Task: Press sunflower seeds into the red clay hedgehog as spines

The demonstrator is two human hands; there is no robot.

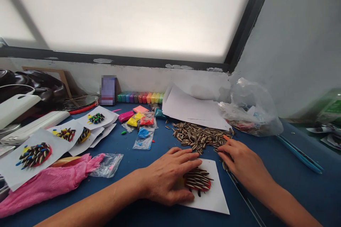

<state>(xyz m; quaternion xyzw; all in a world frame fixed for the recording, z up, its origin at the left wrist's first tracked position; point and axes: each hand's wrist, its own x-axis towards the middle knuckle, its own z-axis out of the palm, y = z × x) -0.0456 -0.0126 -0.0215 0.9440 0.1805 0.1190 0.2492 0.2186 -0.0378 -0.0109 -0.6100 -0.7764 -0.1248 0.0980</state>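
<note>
My left hand [170,175] lies with fingers spread on a white sheet of paper [213,204], partly covering a hedgehog figure [198,179]. The figure's red base carries rows of striped sunflower seeds, and a bit of yellow shows by my palm. My right hand [243,163] reaches to the right edge of a pile of sunflower seeds [197,134], touching or just above it. Its fingers extend leftward, thumb slightly apart from the index finger. No seed is visible between them, though the fingertips are partly hard to make out.
Finished seed-figure cards [36,156] overlap at left by a pink cloth [53,188]. Bags of coloured clay [144,133] sit mid-table before a row of clay packs [141,98]. Behind the seeds are blank sheets [191,110] and a plastic bag [253,113]; a blue strip-like object [301,154] lies right.
</note>
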